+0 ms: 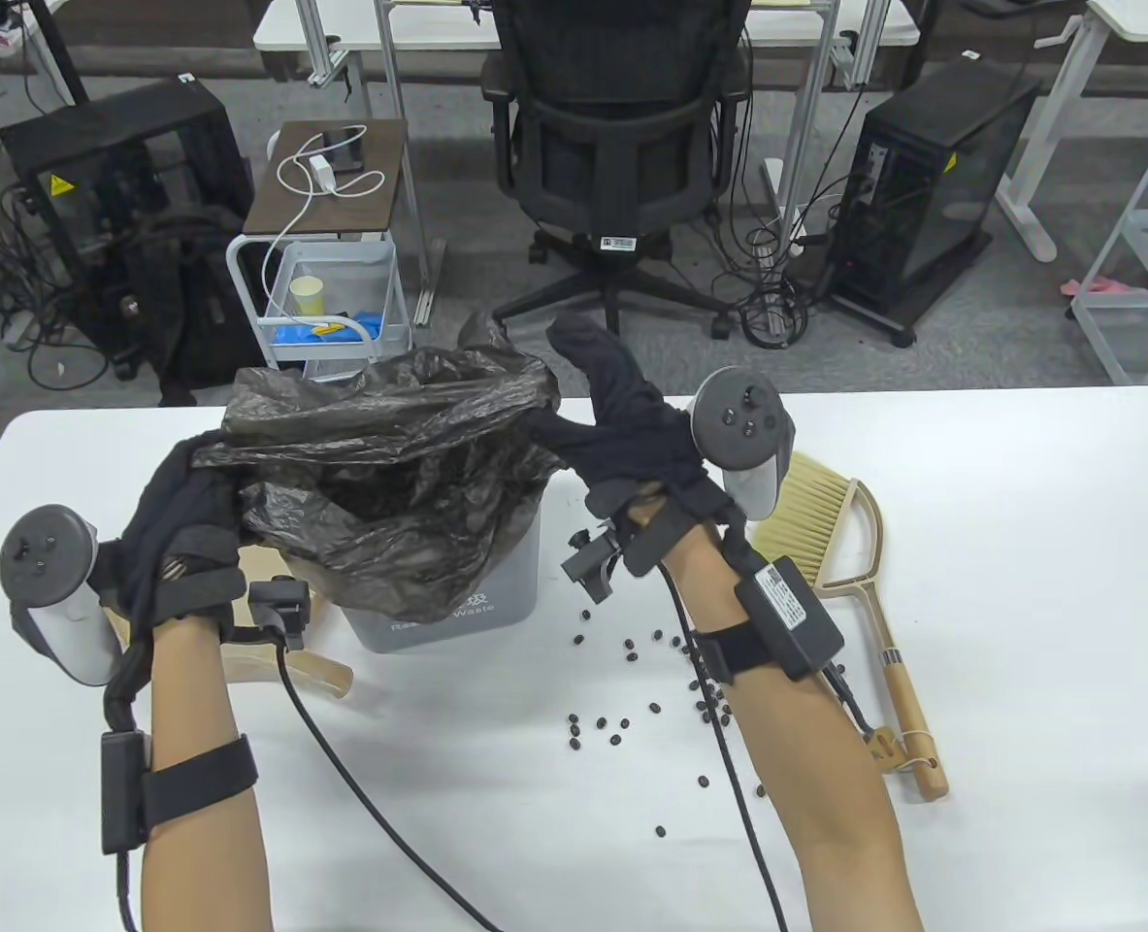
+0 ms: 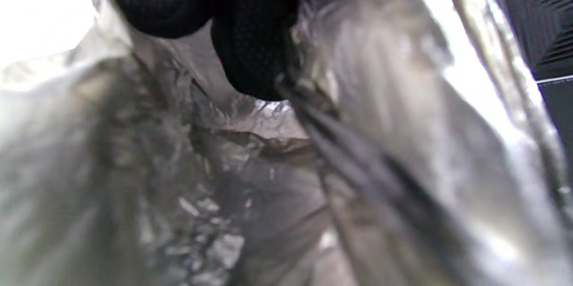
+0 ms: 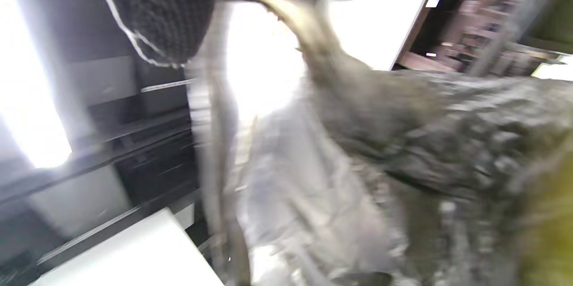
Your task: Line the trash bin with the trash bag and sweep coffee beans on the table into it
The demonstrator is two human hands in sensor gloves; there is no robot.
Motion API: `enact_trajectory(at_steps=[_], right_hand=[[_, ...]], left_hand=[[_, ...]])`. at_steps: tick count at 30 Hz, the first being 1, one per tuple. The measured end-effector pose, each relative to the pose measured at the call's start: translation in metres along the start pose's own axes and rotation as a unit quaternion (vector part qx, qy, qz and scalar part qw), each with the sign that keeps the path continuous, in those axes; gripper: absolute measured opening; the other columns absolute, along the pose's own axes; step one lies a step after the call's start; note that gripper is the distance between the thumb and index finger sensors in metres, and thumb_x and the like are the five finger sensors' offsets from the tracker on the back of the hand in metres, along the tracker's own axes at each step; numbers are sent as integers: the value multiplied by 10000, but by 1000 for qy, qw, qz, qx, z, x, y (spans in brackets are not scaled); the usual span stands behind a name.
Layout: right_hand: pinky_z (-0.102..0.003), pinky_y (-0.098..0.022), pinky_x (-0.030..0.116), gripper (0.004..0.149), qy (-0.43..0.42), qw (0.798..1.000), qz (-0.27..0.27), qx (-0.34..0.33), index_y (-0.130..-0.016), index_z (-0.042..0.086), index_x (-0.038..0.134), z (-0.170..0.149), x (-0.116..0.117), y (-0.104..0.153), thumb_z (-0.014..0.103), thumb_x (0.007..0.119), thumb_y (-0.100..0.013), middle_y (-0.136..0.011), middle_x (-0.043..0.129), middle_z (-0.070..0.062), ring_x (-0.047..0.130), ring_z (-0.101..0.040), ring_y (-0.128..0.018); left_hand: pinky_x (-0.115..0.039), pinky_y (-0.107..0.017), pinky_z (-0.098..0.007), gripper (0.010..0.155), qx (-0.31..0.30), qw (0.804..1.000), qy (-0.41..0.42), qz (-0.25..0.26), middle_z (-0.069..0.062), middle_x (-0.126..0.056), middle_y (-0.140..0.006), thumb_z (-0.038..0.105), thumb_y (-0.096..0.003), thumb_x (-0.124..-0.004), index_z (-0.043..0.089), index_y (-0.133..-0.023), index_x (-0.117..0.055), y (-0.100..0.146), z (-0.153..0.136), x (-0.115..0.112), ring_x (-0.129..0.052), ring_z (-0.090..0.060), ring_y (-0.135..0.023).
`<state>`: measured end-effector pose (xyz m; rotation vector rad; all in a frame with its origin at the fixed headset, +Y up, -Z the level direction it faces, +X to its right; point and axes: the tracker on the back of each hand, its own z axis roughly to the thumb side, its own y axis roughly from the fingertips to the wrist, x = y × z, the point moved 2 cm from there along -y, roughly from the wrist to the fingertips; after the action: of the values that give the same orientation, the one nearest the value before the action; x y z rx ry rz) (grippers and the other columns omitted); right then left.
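The black trash bag (image 1: 389, 466) sits bunched over the mouth of the grey trash bin (image 1: 496, 592), which stands on the white table (image 1: 1020, 680) a little left of centre; the bag's body droops down the bin's front wall and its crumpled top billows up above the rim, not drawn snug around it. The left hand (image 1: 180, 524) is at the bag's left edge with its fingers curled into the plastic, and the left wrist view shows dark gloved fingertips (image 2: 250, 44) pushed in among the folds of film, so it grips the bag there. The right hand (image 1: 622, 427) is at the bag's right edge: the plastic is drawn taut toward its lower fingers, which pinch it, while one finger sticks up straight and free; the right wrist view is blurred but shows a stretched strip of bag running up to the glove (image 3: 161, 13). Scattered on the table just right of the bin and around the right forearm lie the dark coffee beans (image 1: 612, 728), loose and spread apart. Further right, a hand broom (image 1: 811, 505) with pale bristles rests on a wooden-handled dustpan (image 1: 889, 670). Partly hidden behind the left hand and beside the bin is a pale wooden piece (image 1: 326, 670), which I can't make out.
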<state>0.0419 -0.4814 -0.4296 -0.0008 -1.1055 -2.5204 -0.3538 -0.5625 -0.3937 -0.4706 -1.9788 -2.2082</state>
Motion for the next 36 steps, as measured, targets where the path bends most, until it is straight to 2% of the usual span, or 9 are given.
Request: enact_trajectory(at_steps=[8, 10, 15, 19, 22, 24, 30, 33, 36], right_hand=[[-615, -648, 636, 552, 61, 975, 166, -137, -947, 269, 706, 74, 38, 24, 390, 875, -435, -969, 826, -95, 832, -405, -868], [-631, -711, 503, 597, 136, 962, 228, -64, -1007, 254, 622, 65, 53, 25, 421, 833, -474, -1074, 666, -134, 665, -446, -973], [-619, -740, 397, 635, 280, 957, 2, 76, -1031, 238, 520, 21, 17, 4, 375, 797, -477, -1116, 505, -131, 504, -451, -1019], [-610, -770, 278, 687, 188, 982, -4, -6, -1051, 277, 455, 36, 6, 15, 398, 810, -476, -1154, 381, -109, 312, -442, -1072], [-615, -758, 429, 652, 157, 977, 127, -73, -1030, 279, 562, 53, 35, 21, 408, 839, -454, -1119, 583, -99, 525, -432, -1051], [-626, -718, 510, 650, 170, 940, 291, -53, -1025, 249, 610, 51, 74, 23, 402, 859, -444, -1080, 681, -138, 635, -466, -997], [-609, -752, 137, 1039, 338, 838, 414, 109, -1058, 232, 137, -16, 130, 11, 474, 895, -389, -1147, 77, -123, 68, -454, -1049], [-600, -746, 148, 877, 331, 859, 372, 118, -1060, 226, 326, -41, 137, 5, 367, 897, -409, -1134, 94, -113, 87, -441, -1038], [-617, -732, 388, 450, 295, 920, 243, 92, -878, 234, 728, -41, 124, -5, 231, 837, -441, -1082, 583, -133, 496, -453, -1015]], left_hand=[[-835, -516, -415, 418, -1, 1000, 9, 5, -88, -896, -938, 370, -645, -664, 181, -1014, -715, -5, 18, -19, -1021, -170, -667], [-836, -512, -418, 417, 5, 1000, 2, 8, -90, -898, -939, 370, -642, -669, 181, -1011, -721, -8, 21, -22, -1024, -174, -661], [-838, -504, -414, 417, 25, 999, -30, -5, -92, -901, -937, 369, -642, -671, 179, -1009, -725, -11, 22, -18, -1027, -170, -647], [-837, -498, -410, 416, 34, 996, -71, 29, -93, -906, -932, 369, -640, -675, 181, -1007, -730, -12, 14, -14, -1028, -167, -637], [-832, -503, -415, 419, 36, 996, -73, 31, -97, -901, -935, 371, -640, -673, 180, -1009, -727, -17, 9, -19, -1023, -173, -646], [-828, -508, -418, 426, 26, 996, -83, 24, -101, -896, -940, 378, -640, -671, 179, -1014, -722, -17, 11, -26, -1020, -178, -653], [-771, -584, -470, 646, -3, 994, -110, 6, -146, -776, -1056, 465, -630, -715, 138, -1143, -495, -9, 22, -27, -958, -249, -768], [-660, -685, -542, 837, -28, 985, -168, 10, -182, -530, -1195, 528, -611, -747, 125, -1178, -282, 1, 26, -23, -790, -317, -946], [-496, -771, -628, 908, -54, 985, -166, -14, -178, -269, -1253, 532, -614, -752, 127, -1170, -159, 12, 27, -17, -468, -417, -1125]])
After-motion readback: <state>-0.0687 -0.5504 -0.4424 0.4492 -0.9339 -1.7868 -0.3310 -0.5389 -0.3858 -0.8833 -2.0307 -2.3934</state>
